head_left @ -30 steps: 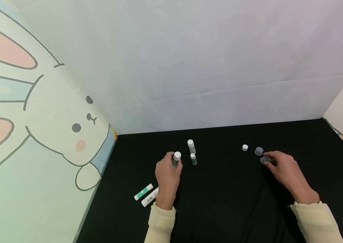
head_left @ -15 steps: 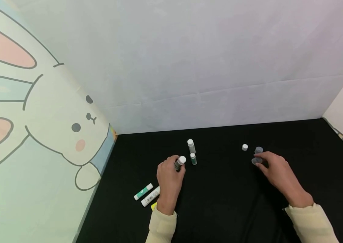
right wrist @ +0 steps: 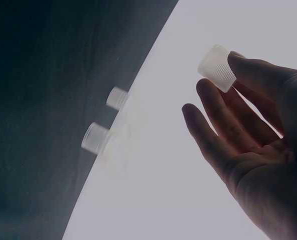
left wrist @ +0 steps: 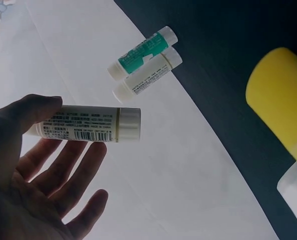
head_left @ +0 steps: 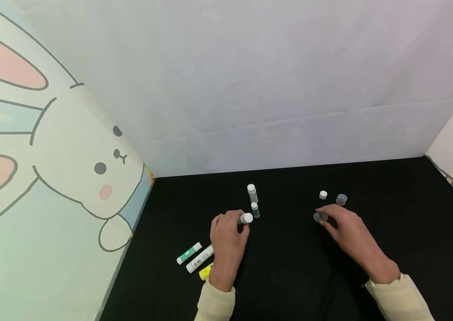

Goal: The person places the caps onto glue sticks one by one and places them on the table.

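Observation:
My left hand (head_left: 228,238) grips a glue stick (left wrist: 91,124) with a printed barcode label, thumb on one side and fingers on the other. Tilted over, the stick points its white end right in the head view. A ribbed translucent cap (right wrist: 217,68) is pinched between the thumb and fingers of my right hand (head_left: 348,232), a hand's length or more from the stick. Just beyond my left hand stand a larger glue stick (head_left: 252,194) and a small green-labelled one (head_left: 255,210). Past my right hand rest a small white cap (head_left: 323,195) and another translucent cap (head_left: 341,199).
On the black tabletop (head_left: 282,276), a green glue stick (head_left: 189,253), a white glue stick (head_left: 200,259) and a yellow tube (head_left: 206,272) lie left of my left forearm, which partly hides the yellow one. A pale cloth wall (head_left: 290,111) rises behind the table.
My right hand has carried the translucent cap leftward, away from the caps beside it. My left hand has shifted slightly right and nearer, tipping the glue stick from near upright toward the right.

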### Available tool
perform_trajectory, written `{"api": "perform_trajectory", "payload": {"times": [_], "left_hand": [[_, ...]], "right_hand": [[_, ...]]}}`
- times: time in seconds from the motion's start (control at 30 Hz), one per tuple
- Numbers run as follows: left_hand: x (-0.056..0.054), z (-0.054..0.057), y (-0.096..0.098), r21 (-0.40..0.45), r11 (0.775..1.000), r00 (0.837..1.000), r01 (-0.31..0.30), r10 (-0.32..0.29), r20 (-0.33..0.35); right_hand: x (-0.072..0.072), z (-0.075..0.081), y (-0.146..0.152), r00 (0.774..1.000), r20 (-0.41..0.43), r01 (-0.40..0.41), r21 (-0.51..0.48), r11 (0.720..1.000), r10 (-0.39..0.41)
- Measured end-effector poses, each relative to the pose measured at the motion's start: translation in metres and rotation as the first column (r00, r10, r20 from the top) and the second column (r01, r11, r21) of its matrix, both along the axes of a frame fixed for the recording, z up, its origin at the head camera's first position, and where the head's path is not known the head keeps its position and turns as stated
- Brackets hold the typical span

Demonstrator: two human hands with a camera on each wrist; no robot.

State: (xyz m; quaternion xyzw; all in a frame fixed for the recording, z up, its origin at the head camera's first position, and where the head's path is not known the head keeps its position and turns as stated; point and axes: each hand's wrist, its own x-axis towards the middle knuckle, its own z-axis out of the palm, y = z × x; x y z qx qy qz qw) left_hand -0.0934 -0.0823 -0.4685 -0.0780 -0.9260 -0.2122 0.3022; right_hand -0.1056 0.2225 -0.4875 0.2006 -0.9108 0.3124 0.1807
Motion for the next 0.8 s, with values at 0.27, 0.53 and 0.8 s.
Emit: {"api": "perform_trajectory", "payload": {"times": [0.27, 0.53, 0.8], "left_hand": [[0.007, -0.002, 0.004, -0.044, 0.999, 1.000, 0.020, -0.020, 0.000], [0.013, -0.004, 0.009, -0.073, 0.997, 0.999, 0.039, -0.039, -0.006], [0.018, -0.007, 0.014, -0.093, 0.994, 0.998, 0.064, -0.066, -0.025]], "right_hand": [[0.004, -0.002, -0.020, 0.989, -0.124, -0.081, -0.015, 0.997, 0.078], [0.009, 0.001, -0.033, 0.967, -0.182, -0.189, -0.037, 0.981, 0.180], [0.013, 0.001, -0.042, 0.947, -0.213, -0.253, -0.030, 0.967, 0.242]]}}
